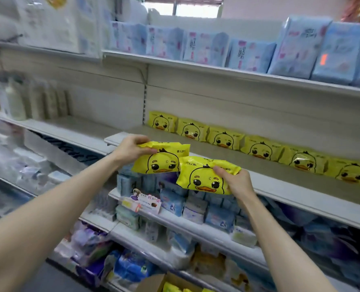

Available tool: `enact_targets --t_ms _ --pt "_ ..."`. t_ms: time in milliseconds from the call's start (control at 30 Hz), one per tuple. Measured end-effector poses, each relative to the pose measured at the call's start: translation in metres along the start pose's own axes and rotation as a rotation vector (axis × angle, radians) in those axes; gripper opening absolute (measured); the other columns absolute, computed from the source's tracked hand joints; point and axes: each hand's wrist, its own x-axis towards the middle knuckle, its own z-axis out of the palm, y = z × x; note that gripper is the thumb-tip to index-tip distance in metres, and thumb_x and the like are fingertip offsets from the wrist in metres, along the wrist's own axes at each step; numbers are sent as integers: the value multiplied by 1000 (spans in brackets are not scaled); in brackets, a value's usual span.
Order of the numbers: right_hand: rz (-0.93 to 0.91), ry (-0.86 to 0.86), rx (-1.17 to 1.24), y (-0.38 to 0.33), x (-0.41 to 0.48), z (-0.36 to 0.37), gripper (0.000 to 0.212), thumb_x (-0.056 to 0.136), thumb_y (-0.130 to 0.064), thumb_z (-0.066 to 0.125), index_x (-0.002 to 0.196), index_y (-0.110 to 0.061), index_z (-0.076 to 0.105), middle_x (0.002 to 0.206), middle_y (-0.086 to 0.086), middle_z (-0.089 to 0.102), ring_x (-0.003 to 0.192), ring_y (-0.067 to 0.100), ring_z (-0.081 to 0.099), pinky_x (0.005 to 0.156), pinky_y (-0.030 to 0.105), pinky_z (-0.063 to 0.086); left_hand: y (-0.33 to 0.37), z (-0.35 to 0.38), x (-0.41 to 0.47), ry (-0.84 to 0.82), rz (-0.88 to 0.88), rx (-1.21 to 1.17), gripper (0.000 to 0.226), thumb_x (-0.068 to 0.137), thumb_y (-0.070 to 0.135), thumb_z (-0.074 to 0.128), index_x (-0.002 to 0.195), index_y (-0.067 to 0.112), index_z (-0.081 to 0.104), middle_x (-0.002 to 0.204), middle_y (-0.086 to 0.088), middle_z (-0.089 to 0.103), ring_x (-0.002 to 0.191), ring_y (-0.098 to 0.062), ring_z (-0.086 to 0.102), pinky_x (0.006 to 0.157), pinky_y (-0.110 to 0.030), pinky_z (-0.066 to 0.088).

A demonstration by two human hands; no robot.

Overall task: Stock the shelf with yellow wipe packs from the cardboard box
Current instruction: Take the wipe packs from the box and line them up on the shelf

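Observation:
My left hand (130,149) grips the top edge of a yellow wipe pack (161,160) with a duck face. My right hand (237,182) grips the right end of a second yellow wipe pack (202,178), which overlaps the first one's lower right corner. Both packs hang in front of the middle shelf (280,186), just below its front edge. A row of several yellow duck packs (259,147) stands upright along the back of that shelf. The cardboard box (153,283) shows at the bottom edge, with yellow packs inside.
The shelf above (238,72) carries blue packs. The shelves below hold blue and purple packs, with a pink-labelled pack (141,203) at the edge. Bottles (16,100) stand on the left shelf section. The front strip of the middle shelf is bare.

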Motion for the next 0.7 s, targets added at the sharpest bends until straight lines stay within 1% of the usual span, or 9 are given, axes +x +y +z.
enact_targets --t_ms 100,167,233,300,367,400,533,600,700 --pt "-41 38 -1 -17 33 34 16 78 -23 75 82 -10 67 60 -3 66 41 4 56 43 16 43 -18 -30 50 -13 31 -23 15 78 21 74 81 9 66 73 0 61 67 -11 55 63 -17 43" --pt "-36 78 -23 -28 62 61 23 78 -28 75 70 -12 61 56 -1 53 40 10 43 51 22 41 -29 -51 89 -45 63 -16 25 78 21 75 86 -2 66 76 -7 58 72 -16 52 68 -27 39" --pt "-25 122 -34 -32 89 85 33 76 -30 76 58 -16 53 50 -2 42 42 12 35 58 28 40 -41 -64 124 -83 75 -19 29 79 18 74 90 -7 65 77 -9 56 71 -16 50 65 -28 37" --pt "-26 150 -38 -33 117 109 31 73 -32 78 64 -9 59 56 4 51 48 16 42 60 28 41 -56 -76 160 -121 85 -28 22 80 16 73 90 -2 67 77 -7 59 69 -13 54 63 -23 42" --pt "-13 152 -25 -33 138 130 34 73 -33 78 85 -3 68 74 12 58 62 20 48 58 27 40 -71 -83 190 -154 102 -28 9 80 15 73 83 7 68 74 -1 62 66 -10 56 60 -20 45" --pt "-5 161 -20 -33 148 140 35 73 -33 78 89 -3 69 77 12 57 62 20 46 56 26 39 -79 -87 205 -172 118 -25 9 79 15 73 81 8 68 73 0 61 66 -10 55 61 -21 44" --pt "45 235 -16 -27 182 172 34 74 -31 78 87 0 68 70 8 55 55 16 41 52 25 35 -110 -91 258 -180 146 48 17 77 17 76 88 7 66 76 4 57 68 -6 49 57 -11 36" --pt "95 297 -44 -24 196 183 35 73 -35 78 78 -4 62 61 4 47 54 16 37 57 28 35 -124 -91 279 -159 132 14 18 75 22 78 84 13 65 71 5 54 66 -8 46 55 -16 33" --pt "160 352 -35 -19 210 193 35 72 -40 78 85 -12 60 59 0 44 55 15 38 57 26 38 -141 -87 305 -198 171 80 18 77 27 76 82 16 64 69 4 56 69 -12 48 60 -23 33"
